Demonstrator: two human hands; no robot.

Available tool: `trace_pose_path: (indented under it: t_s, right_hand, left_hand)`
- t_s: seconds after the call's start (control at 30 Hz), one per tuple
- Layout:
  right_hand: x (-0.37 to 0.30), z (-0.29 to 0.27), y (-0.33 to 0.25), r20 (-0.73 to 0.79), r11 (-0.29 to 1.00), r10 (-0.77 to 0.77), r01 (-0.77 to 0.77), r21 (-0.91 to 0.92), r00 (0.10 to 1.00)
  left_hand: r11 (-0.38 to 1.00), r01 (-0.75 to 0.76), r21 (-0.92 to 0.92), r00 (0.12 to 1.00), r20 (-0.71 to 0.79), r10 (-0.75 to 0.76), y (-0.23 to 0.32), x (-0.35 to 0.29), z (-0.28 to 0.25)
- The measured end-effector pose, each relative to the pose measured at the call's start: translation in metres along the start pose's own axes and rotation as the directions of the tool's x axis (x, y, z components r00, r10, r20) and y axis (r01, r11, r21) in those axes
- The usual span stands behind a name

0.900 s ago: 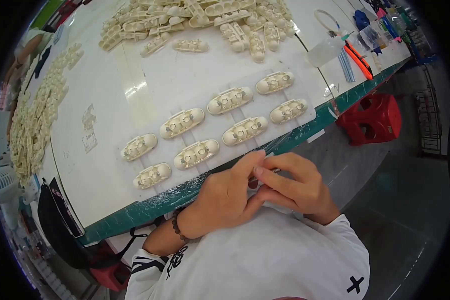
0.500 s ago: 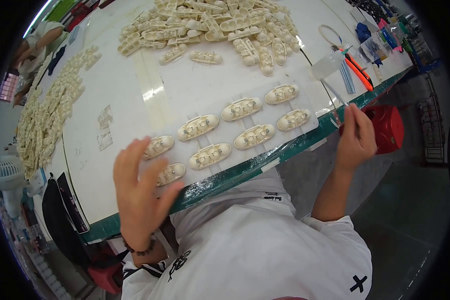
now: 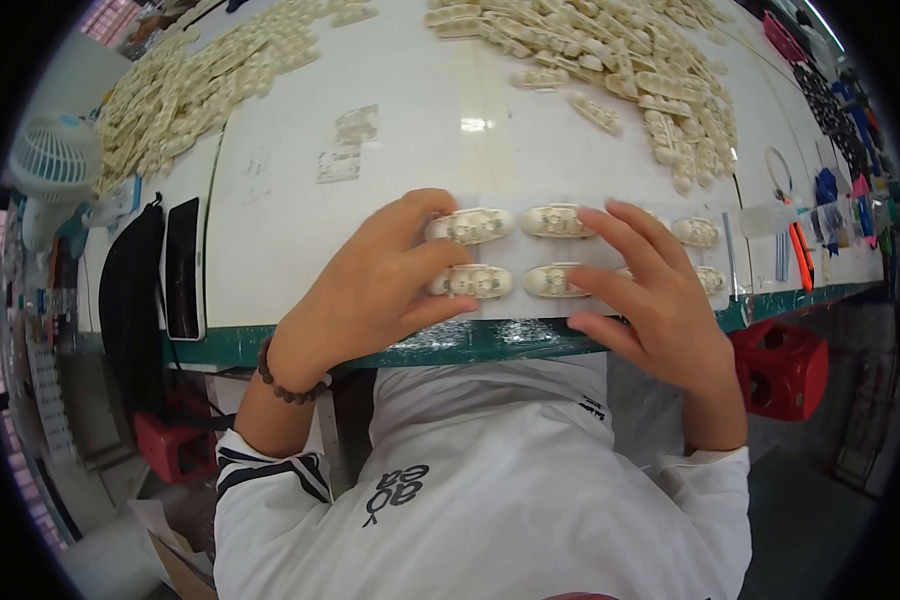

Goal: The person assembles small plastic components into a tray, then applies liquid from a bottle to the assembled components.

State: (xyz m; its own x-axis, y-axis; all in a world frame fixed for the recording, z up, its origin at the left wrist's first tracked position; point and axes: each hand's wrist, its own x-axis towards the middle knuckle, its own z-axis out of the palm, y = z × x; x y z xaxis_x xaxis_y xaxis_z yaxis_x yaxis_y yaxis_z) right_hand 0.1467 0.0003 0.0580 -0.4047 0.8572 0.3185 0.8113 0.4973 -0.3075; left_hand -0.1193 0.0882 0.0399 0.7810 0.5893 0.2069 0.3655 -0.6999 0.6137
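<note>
White table (image 3: 300, 190); left hand (image 3: 370, 290), right hand (image 3: 650, 300) touch cream oval parts (image 3: 555, 222) (two rows).

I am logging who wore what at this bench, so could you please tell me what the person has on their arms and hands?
Both hands are bare, with no gloves or rings visible. The left hand has a bracelet of dark round beads at the wrist. The right hand wears nothing at the wrist. Both arms end in white sleeves; the left sleeve carries dark stripes near the cuff, the right sleeve is plain.

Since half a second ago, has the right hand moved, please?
Yes. The right hand has come in from beyond the table's green edge, near the red stool, onto the rows of cream oval parts.
</note>
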Motion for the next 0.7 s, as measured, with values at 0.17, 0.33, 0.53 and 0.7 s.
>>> trace_pose_path:
  t_s: [0.17, 0.33, 0.53, 0.7]
  right_hand:
    - [0.024, -0.002, 0.019, 0.284, 0.999, -0.041, 0.042, 0.004, 0.958]
    - [0.032, -0.007, 0.014, 0.324, 0.987, -0.158, 0.162, 0.015, 0.933]
    - [0.026, -0.005, 0.008, 0.276, 0.997, -0.077, 0.071, 0.032, 0.958]
    - [0.041, -0.022, 0.009, 0.254, 0.997, -0.041, 0.024, 0.068, 0.966]
  left_hand:
    - [0.993, 0.007, 0.119, 0.983, -0.182, 0.015, -0.021, 0.000, -0.032]
    - [0.839, 0.426, 0.337, 0.822, -0.533, -0.203, -0.125, -0.005, -0.071]
    - [0.631, 0.749, 0.201, 0.586, -0.645, -0.491, -0.183, 0.004, -0.092]
    - [0.460, 0.835, 0.301, 0.507, -0.745, -0.433, -0.198, -0.006, -0.093]
